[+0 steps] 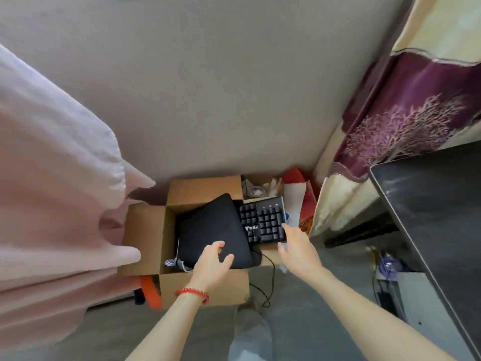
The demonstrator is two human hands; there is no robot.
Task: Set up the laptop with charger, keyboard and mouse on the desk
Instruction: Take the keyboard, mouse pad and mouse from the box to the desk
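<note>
An open cardboard box [145,238] stands on the floor below me. Inside it lies a black laptop sleeve [208,225], and beside that, on the right, a black keyboard [263,220] whose black cable [272,280] trails over the box edge onto the floor. My left hand [212,261], with a red bead bracelet at the wrist, hovers over the sleeve's near edge with fingers spread. My right hand [296,246] reaches toward the keyboard's near right corner, fingers apart and empty. No mouse or charger is visible.
A dark desk top [437,209] runs along the right edge. A purple and cream curtain [406,121] hangs behind it. Pink bedding [52,178] fills the left. Red and white bags [299,194] sit behind the box, and an orange object [151,290] at its near left corner.
</note>
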